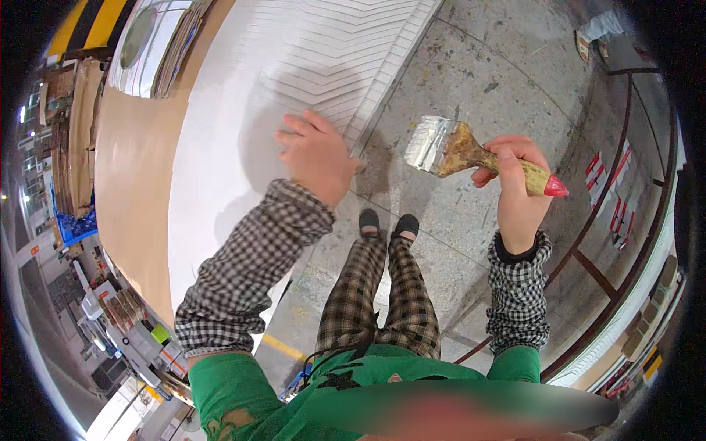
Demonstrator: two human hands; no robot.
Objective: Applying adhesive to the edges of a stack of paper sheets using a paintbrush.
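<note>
While the left hand [318, 153] is lying flat with fingers spread on the white surface [220, 169], just beside the stack of white sheets [346, 51], the right hand [515, 176] is gripping a worn paintbrush [471, 153] over the concrete floor [500, 66], right of that stack, its bristles seemingly pale with glue.

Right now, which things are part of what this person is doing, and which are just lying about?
In use:
- paintbrush, held up in the right hand
- stack of white sheets, fanned out, under the left hand
- white table

Lying about:
- cardboard stacks
- blue crate
- metal railing
</note>
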